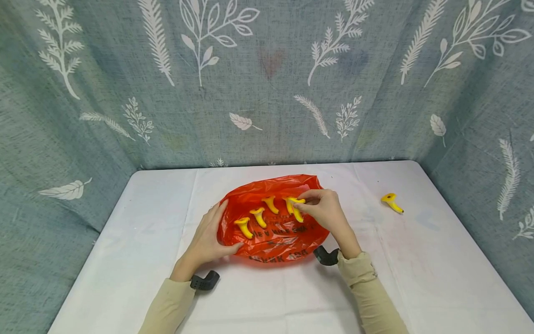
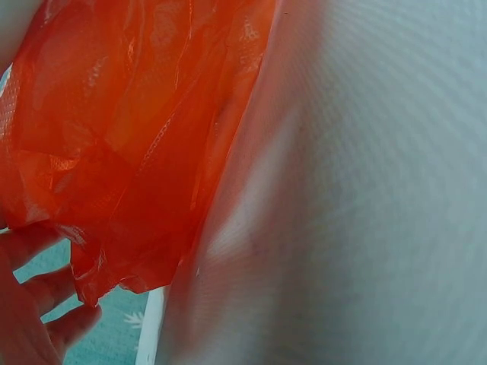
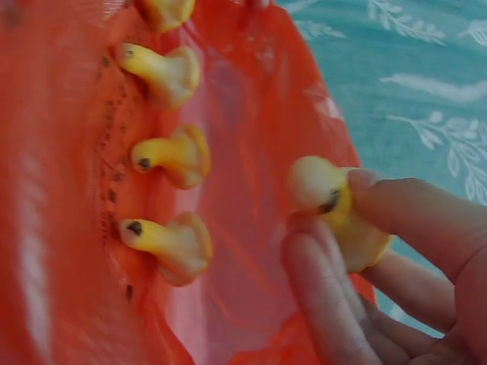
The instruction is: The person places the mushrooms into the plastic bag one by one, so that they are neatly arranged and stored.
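A red plastic bag (image 1: 288,239) lies on its side with its mouth towards me and dark print on it. Several yellow trumpet-shaped mushrooms (image 1: 258,217) sit in a row inside it. My left hand (image 1: 206,236) rests along the bag's left edge, thumb spread from the fingers; in the left wrist view the fingers (image 2: 46,293) touch the plastic. At the right of the bag's mouth, my right hand (image 1: 327,208) pinches one yellow mushroom (image 3: 342,213) between thumb and fingers, close beside the end of the row.
Another yellow mushroom (image 1: 392,202) lies apart at the right of the white-covered table (image 1: 258,301). A green-blue leaf-patterned curtain (image 1: 267,102) stands round the back and sides. A dark camera (image 1: 204,281) is worn on the left wrist, another dark camera (image 1: 326,256) on the right.
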{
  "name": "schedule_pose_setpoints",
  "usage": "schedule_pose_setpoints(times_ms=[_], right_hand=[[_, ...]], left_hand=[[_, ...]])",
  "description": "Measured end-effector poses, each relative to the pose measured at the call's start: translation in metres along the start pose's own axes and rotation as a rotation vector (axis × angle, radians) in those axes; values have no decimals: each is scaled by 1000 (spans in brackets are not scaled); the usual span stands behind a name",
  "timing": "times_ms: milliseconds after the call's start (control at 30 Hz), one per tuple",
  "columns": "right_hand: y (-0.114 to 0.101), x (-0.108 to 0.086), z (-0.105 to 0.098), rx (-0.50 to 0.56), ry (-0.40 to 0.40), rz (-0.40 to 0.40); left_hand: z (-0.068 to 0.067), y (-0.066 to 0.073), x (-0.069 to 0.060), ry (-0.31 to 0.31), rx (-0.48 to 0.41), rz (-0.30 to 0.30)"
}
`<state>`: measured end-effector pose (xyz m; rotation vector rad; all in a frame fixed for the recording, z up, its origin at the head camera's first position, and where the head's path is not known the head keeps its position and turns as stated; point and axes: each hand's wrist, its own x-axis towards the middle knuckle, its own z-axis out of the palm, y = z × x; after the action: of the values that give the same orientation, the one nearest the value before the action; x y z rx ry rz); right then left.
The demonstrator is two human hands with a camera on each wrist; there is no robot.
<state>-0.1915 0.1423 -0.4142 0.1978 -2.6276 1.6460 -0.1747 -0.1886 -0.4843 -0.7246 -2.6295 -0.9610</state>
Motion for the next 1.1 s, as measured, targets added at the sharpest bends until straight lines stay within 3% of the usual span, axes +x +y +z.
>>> schedule_pose_setpoints(times_ms=[400,700,1100], right_hand=[[1,0,13,-318,-56,31],[3,1,19,-519,-54,142],[8,2,23,-592,-80,168]], left_hand=[[2,-2,0,3,7,7],[1,-3,0,-5,3,-3],[1,-3,0,-5,3,7]])
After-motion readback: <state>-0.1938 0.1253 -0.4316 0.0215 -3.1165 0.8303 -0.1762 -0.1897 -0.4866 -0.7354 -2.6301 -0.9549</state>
